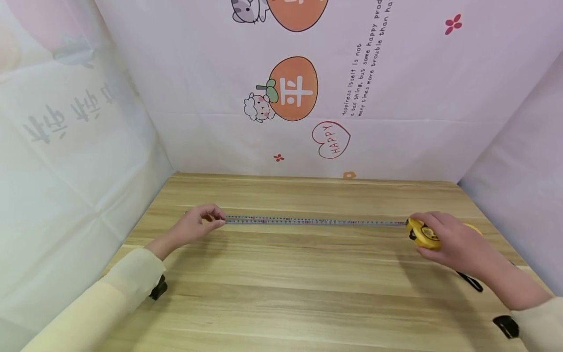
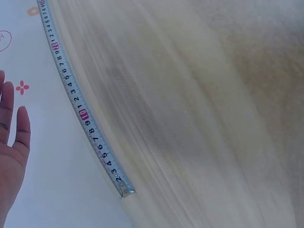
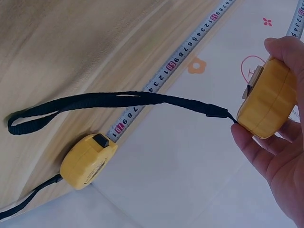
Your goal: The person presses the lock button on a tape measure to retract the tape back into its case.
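A round yellow plastic tape measure case (image 1: 423,233) is gripped by the right hand (image 1: 453,242) near the right side of the light wooden table (image 1: 281,288), with the fingers curled around its body. From the case a thin grey metal tape blade with printed numbers (image 1: 314,221) is drawn out to the left, lying flat on the table in a nearly straight line. The far end of the blade is met by the left hand (image 1: 198,226), whose thumb and fingers are bent together at the tip in the head view; in the left wrist view, however, the fingers are seen straight and apart from the metal end hook (image 2: 127,192), so it cannot be told whether the blade is really pinched. A black woven wrist strap (image 3: 109,102) is attached to the case (in the right wrist view a second case and strap are seen mirrored on the shiny table top). Behind the table a pale pink printed backdrop (image 1: 308,93) with orange fruit figures is hung.
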Demonstrator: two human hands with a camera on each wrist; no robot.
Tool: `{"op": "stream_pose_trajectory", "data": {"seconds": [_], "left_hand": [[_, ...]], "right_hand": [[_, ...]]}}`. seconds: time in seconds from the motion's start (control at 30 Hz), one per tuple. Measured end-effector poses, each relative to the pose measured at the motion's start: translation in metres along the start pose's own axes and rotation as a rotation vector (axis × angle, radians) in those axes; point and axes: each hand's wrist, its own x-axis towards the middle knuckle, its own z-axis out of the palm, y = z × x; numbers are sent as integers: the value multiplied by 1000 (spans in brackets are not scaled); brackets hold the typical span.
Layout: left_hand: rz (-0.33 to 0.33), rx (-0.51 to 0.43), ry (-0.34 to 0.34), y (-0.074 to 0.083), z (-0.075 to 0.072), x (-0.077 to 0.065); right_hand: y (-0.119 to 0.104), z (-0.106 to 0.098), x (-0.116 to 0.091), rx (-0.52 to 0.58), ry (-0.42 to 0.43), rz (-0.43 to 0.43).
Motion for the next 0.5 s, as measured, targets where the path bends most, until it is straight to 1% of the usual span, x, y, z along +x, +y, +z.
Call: {"op": "stream_pose_trajectory", "data": {"seconds": [0.13,0.37,0.5], "left_hand": [[-4,-26,18,2,-1,1],[5,-15,57,1,-3,3],[17,-37,77,0,-5,5]], "right_hand": [[0,-2,2,1,26,-18],[-2,-3,7,-6,55,-45],[-2,-4,9,-8,70,-65]]}}
